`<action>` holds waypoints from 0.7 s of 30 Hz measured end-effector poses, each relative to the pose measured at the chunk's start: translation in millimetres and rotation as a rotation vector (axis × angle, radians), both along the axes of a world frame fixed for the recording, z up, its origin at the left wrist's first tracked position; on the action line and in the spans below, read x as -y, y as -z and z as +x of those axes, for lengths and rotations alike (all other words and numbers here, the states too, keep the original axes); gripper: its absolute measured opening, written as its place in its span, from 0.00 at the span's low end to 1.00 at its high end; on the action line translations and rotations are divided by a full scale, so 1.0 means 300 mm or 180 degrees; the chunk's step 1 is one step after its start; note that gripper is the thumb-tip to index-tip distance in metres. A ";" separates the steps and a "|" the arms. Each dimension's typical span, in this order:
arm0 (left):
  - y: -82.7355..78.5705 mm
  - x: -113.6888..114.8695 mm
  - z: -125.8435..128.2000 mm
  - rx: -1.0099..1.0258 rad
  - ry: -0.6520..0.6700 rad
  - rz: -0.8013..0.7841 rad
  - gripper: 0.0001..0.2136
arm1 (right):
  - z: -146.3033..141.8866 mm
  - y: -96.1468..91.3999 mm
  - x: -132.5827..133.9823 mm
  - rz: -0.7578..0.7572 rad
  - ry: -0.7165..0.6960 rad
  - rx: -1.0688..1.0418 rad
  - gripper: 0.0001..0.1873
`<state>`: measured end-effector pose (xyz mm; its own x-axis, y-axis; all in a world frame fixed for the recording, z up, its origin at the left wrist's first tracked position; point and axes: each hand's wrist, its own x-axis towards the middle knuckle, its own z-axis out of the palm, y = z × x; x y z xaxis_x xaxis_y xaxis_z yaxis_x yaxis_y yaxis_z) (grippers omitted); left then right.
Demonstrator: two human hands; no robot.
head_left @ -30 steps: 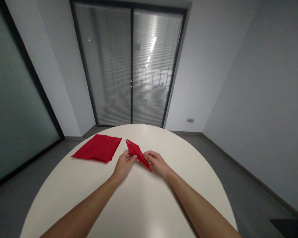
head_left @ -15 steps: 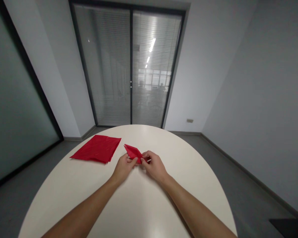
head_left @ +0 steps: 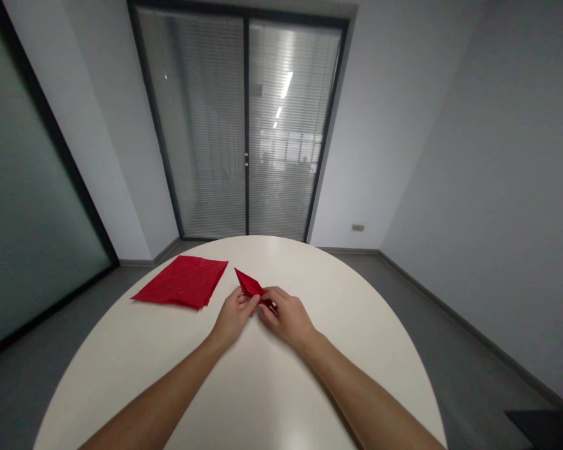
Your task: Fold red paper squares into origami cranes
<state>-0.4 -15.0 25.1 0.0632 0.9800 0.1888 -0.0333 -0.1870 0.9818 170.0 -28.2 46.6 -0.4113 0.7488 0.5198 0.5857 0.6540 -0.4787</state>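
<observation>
Between my two hands is a small folded red paper (head_left: 248,283), its pointed end angled up and to the left. My left hand (head_left: 233,314) pinches its near left side between thumb and fingers. On the lower right end, my right hand (head_left: 286,315) has its fingers closed over the paper, hiding most of that part. A bit of red shows between the right thumb and fingers. To the left lies a stack of red paper sheets (head_left: 181,281), apart from both hands.
Both forearms reach across a round white table (head_left: 272,381). Beyond its far edge stands a glass door with blinds (head_left: 246,137). A dark object (head_left: 544,425) shows at the lower right, off the table.
My right hand has shifted slightly left and its fingers have closed further over the paper. The paper's body now looks narrower, with less of it showing. My left hand stays nearly in place.
</observation>
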 end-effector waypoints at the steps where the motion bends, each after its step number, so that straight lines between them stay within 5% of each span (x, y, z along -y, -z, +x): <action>1: 0.003 -0.003 -0.002 0.0020 -0.0012 0.0002 0.24 | -0.001 0.003 0.002 -0.0022 0.0007 0.0000 0.10; 5: 0.019 -0.011 -0.008 0.0083 0.0037 0.0039 0.23 | -0.004 0.018 0.004 -0.0399 0.0153 -0.0369 0.22; 10: 0.025 -0.013 -0.008 0.0092 0.0041 0.0056 0.22 | -0.013 0.025 -0.021 -0.1000 -0.0039 -0.1287 0.12; 15: 0.004 -0.002 -0.005 0.0084 0.0104 0.0048 0.21 | -0.009 0.044 -0.065 -0.1744 -0.0478 -0.2110 0.17; 21: -0.014 0.007 0.002 -0.0051 0.0076 0.0115 0.19 | 0.008 0.065 -0.096 -0.2014 -0.0477 -0.2418 0.19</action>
<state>0.4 -17.2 29.1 0.0898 0.9707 0.2230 -0.0225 -0.2218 0.9748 172.5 0.7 27.2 -0.2481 0.9462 0.2076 -0.0877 0.1915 -0.9776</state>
